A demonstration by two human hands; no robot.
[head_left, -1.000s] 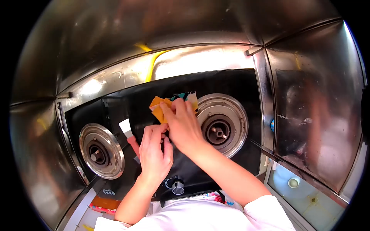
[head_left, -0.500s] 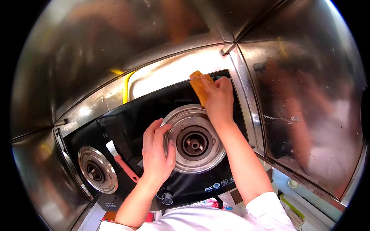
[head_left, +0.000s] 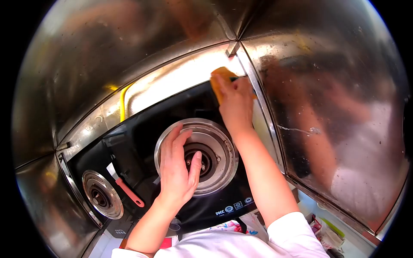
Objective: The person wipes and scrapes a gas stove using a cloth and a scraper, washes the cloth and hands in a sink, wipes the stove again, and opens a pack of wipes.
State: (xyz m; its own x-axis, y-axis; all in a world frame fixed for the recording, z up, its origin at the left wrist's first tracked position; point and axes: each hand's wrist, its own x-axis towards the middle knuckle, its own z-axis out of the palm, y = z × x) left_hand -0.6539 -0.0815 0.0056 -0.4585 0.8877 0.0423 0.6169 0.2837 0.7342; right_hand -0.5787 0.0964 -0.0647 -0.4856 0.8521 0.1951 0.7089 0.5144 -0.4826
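My right hand (head_left: 236,103) grips an orange cloth (head_left: 218,81) at the far right corner of the black glass gas stove (head_left: 142,129). The cloth lies against the stove's back edge, and its underside is hidden. My left hand (head_left: 175,172) is open, fingers spread, over the left side of the larger round metal burner (head_left: 221,150). Whether its fingers touch the burner I cannot tell. Left of that hand, a scraper with a pink handle (head_left: 130,192) and a pale flat blade lies on the glass.
A smaller burner (head_left: 115,202) sits at the stove's left end. Stained metal panels (head_left: 327,124) rise at the back and both sides. A yellow hose (head_left: 123,103) runs behind the stove. A control knob (head_left: 174,224) is at the front edge.
The view has shifted, so the stove appears further left. My right hand has moved the cloth further toward the back right corner. My left hand now covers more of the larger burner.
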